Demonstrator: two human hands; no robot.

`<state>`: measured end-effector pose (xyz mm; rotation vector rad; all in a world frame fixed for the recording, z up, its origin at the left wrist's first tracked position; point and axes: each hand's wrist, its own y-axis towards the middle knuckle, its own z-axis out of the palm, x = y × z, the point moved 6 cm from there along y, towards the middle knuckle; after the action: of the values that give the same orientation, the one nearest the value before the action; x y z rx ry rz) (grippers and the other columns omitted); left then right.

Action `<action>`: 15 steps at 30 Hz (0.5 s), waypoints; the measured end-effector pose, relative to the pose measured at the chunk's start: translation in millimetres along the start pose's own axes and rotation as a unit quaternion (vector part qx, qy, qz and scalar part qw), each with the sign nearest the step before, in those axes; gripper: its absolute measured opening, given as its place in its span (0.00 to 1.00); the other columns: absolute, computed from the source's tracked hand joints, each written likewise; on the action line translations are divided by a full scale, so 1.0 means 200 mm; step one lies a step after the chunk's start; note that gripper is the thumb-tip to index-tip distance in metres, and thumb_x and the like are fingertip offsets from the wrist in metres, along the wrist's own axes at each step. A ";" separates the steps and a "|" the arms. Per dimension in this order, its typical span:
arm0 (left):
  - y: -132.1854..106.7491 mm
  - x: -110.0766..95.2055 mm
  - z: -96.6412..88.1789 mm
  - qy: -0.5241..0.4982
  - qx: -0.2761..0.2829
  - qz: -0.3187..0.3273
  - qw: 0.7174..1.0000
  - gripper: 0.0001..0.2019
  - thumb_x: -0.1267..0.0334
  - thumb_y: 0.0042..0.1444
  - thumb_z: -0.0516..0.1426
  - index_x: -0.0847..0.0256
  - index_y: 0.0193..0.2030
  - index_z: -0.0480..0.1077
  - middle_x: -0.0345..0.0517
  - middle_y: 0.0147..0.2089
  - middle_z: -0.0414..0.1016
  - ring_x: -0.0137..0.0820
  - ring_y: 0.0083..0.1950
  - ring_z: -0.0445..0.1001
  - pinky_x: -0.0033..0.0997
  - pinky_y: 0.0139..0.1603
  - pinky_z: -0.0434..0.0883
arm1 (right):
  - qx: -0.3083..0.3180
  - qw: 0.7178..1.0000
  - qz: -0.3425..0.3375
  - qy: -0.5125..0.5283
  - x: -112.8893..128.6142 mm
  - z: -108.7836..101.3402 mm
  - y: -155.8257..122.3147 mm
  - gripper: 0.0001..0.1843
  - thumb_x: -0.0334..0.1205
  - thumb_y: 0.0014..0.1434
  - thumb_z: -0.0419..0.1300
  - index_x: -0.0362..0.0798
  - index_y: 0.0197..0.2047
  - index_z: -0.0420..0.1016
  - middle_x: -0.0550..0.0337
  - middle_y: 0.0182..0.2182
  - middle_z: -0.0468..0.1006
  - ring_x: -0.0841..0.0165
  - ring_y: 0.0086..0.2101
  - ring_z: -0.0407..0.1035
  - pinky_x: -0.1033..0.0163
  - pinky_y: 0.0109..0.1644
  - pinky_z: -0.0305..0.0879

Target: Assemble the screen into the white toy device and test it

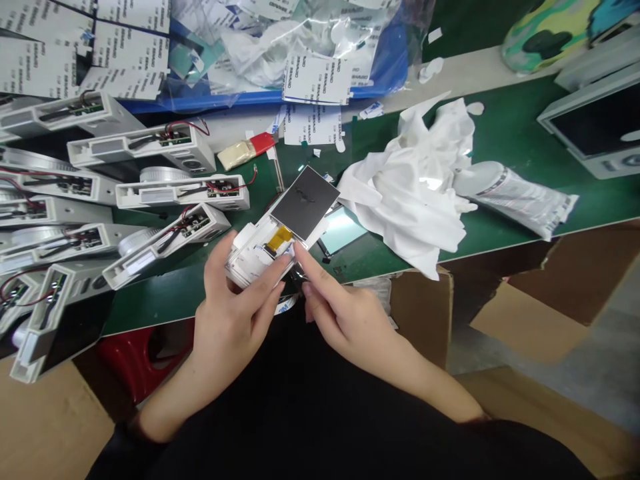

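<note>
My left hand (235, 313) grips a white plastic device housing (250, 257) over my lap at the table's front edge, thumb and fingers wrapped round it. A small dark display panel (304, 202) stands tilted up from the housing, joined to it by a yellow flex cable (279, 238). My right hand (340, 313) is beside it, its forefinger stretched out and touching the lower edge of the panel near the cable, the other fingers curled.
Several white housings with red wires (183, 190) lie on the green table at the left. A crumpled white cloth (415, 193) and a wrapped packet (520, 197) lie to the right. Label sheets and plastic bags (315, 77) fill the back. Cardboard boxes (420, 313) stand below the edge.
</note>
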<state>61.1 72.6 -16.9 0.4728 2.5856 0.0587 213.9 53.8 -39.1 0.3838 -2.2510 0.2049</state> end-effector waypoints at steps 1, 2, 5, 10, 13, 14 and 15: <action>0.00 0.00 0.00 0.000 0.003 -0.004 1.000 0.17 0.66 0.66 0.59 0.46 0.60 0.73 0.50 0.69 0.55 0.52 0.72 0.64 0.49 0.58 0.81 | -0.010 1.000 -0.004 -0.006 0.00 -0.01 0.00 0.32 0.29 0.72 0.46 0.47 0.77 0.49 0.68 0.26 0.78 0.76 0.22 0.71 0.71 0.31 0.71; 0.00 0.00 0.00 -0.001 0.006 -0.009 1.000 0.18 0.66 0.66 0.60 0.46 0.60 0.73 0.50 0.69 0.56 0.52 0.72 0.65 0.49 0.58 0.81 | -0.025 1.000 -0.008 -0.016 0.00 -0.02 0.00 0.33 0.28 0.71 0.46 0.50 0.77 0.49 0.68 0.27 0.78 0.76 0.23 0.71 0.71 0.31 0.71; 0.00 0.00 0.00 -0.004 0.006 -0.017 1.000 0.17 0.66 0.66 0.60 0.46 0.60 0.74 0.50 0.68 0.57 0.51 0.71 0.66 0.49 0.57 0.82 | -0.097 0.993 0.014 -0.065 -0.01 -0.11 -0.01 0.36 0.27 0.70 0.47 0.53 0.78 0.45 0.67 0.26 0.77 0.74 0.23 0.70 0.70 0.29 0.70; 0.00 0.00 -0.01 -0.004 0.003 -0.014 1.000 0.17 0.66 0.66 0.59 0.47 0.60 0.73 0.51 0.69 0.57 0.50 0.70 0.67 0.48 0.55 0.83 | -0.115 0.989 0.001 -0.091 0.04 -0.18 -0.01 0.31 0.27 0.70 0.47 0.50 0.74 0.58 0.70 0.20 0.71 0.75 0.20 0.64 0.69 0.27 0.66; 0.00 0.00 0.00 0.000 0.002 -0.015 1.000 0.18 0.66 0.66 0.59 0.46 0.60 0.73 0.51 0.69 0.57 0.51 0.70 0.66 0.47 0.54 0.83 | -0.083 0.992 -0.033 -0.091 0.06 -0.15 0.01 0.24 0.28 0.71 0.47 0.48 0.65 0.70 0.68 0.24 0.77 0.76 0.22 0.68 0.70 0.27 0.64; -0.01 0.00 0.00 0.001 0.001 -0.013 1.000 0.18 0.66 0.66 0.59 0.46 0.60 0.73 0.51 0.70 0.57 0.52 0.71 0.66 0.46 0.54 0.82 | -0.085 0.991 -0.030 -0.098 0.06 -0.14 0.03 0.23 0.28 0.71 0.48 0.47 0.63 0.73 0.67 0.27 0.80 0.77 0.23 0.71 0.70 0.27 0.64; -0.01 0.00 0.00 0.003 -0.001 -0.010 1.000 0.17 0.66 0.66 0.59 0.47 0.60 0.73 0.51 0.70 0.57 0.52 0.71 0.66 0.46 0.54 0.82 | -0.090 0.990 -0.028 -0.108 0.06 -0.13 0.04 0.21 0.28 0.71 0.48 0.47 0.61 0.74 0.65 0.29 0.82 0.77 0.24 0.72 0.70 0.27 0.63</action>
<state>61.2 71.1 -16.8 0.4471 2.5946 0.0562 223.3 65.6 -13.1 0.3864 -2.4443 -0.0734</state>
